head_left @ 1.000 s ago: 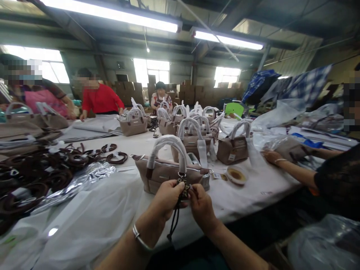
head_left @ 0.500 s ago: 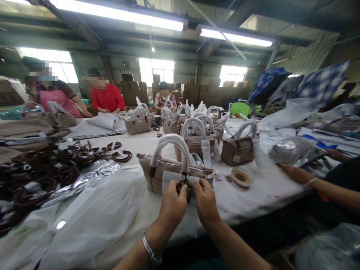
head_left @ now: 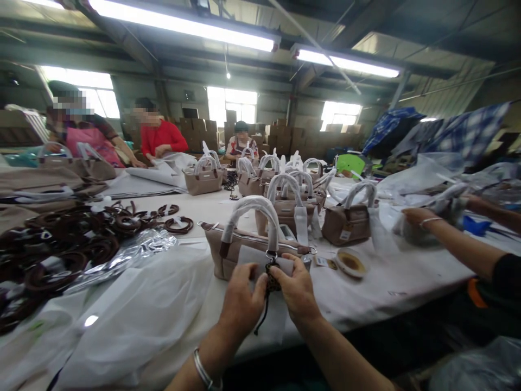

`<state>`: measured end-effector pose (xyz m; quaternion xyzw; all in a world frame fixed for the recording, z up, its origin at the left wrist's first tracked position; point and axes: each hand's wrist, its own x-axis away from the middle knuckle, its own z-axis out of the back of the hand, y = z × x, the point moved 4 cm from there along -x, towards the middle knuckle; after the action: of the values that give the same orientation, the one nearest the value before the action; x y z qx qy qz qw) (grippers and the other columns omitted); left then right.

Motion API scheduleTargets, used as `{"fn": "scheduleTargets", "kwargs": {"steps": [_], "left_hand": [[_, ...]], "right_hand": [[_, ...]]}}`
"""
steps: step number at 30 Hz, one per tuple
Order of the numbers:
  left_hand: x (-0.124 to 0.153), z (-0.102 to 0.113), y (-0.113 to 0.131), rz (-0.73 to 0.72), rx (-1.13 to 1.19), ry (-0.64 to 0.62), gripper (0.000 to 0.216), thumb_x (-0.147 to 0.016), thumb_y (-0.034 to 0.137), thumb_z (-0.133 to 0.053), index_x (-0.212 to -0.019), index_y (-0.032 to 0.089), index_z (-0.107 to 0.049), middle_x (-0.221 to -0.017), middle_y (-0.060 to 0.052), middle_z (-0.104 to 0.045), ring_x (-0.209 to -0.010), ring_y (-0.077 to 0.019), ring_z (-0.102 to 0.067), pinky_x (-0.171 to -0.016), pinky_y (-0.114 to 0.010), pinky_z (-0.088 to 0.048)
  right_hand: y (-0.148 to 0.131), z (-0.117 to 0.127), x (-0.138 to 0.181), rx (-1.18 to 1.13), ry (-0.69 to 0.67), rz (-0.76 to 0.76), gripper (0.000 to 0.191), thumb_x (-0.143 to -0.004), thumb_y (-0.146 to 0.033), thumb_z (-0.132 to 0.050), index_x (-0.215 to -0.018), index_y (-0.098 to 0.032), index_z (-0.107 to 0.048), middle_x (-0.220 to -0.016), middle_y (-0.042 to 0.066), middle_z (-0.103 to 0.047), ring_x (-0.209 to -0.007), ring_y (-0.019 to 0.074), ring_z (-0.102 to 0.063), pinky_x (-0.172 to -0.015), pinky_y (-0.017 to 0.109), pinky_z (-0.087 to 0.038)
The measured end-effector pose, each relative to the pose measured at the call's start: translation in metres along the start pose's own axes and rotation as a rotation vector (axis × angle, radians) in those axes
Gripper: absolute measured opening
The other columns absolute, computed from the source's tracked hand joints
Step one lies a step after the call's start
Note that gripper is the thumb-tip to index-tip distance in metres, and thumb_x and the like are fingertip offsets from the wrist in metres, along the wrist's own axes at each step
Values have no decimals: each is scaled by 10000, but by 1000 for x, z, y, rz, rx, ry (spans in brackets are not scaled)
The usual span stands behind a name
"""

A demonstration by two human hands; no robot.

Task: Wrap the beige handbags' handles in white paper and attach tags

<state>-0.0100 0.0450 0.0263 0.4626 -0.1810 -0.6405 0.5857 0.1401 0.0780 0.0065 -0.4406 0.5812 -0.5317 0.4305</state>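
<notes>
A beige handbag (head_left: 220, 258) stands upright on the table before me, its handles (head_left: 252, 206) wrapped in white. From a metal ring at the foot of one handle hangs a dark patterned bag charm (head_left: 274, 278). My right hand (head_left: 296, 288) pinches this charm, thumb on its front. On the other side, my left hand (head_left: 244, 293) is closed at the charm's left edge, its fingertips partly hidden. A thin dark cord (head_left: 265, 314) dangles below the charm. White sheet material (head_left: 249, 255) lies between the bag's front and my fingers.
Dark brown straps (head_left: 81, 244) are heaped at left beside clear plastic and white sheeting (head_left: 150, 309). More wrapped-handle handbags (head_left: 350, 220) stand behind. A tape roll (head_left: 352, 263) lies at right. A co-worker's hands (head_left: 419, 217) handle a bag there; other people work across the table.
My right thumb has moved onto the charm, while my left thumb has shifted off its front. A dark cord now hangs below. The co-worker at right has lifted their hands around a bag.
</notes>
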Motion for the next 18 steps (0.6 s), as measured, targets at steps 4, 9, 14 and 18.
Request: {"fn": "scheduleTargets", "kwargs": {"steps": [4,9,14,18], "left_hand": [[-13,26,-38,290,181,168,385,-862,474,-517,-998,146,-664,-955,-116,-659,-932,-270,-607,-857,-405,-477],[-9,16,-48,681,849,-242,394,-734,468,-705,-884,104,-708,-707,-76,-685,-681,-204,-633,-675,-319,-512],[2,2,-21,645,974,-622,360,-666,361,-815,-907,110,-728,-812,-100,-722,-637,-150,-626,-628,-256,-502],[4,-25,-17,610,895,-597,501,-703,547,-744,-972,126,-697,-817,-82,-701,-655,-160,-626,-569,-258,-497]], "right_hand": [[0,1,0,-132,-47,-51,571,-624,-321,-793,-1124,-156,-570,-871,44,-701,-729,186,-661,-655,299,-544],[-2,4,-1,-205,-96,-77,554,-599,-297,-812,-1083,-153,-581,-824,33,-699,-691,177,-649,-630,293,-531],[0,5,-1,-39,-108,-7,506,-644,-316,-773,-1092,-162,-595,-840,35,-706,-714,191,-650,-659,314,-538],[-4,7,1,167,-65,103,461,-656,-294,-734,-1084,-169,-615,-876,45,-714,-765,215,-657,-710,336,-541]]}}
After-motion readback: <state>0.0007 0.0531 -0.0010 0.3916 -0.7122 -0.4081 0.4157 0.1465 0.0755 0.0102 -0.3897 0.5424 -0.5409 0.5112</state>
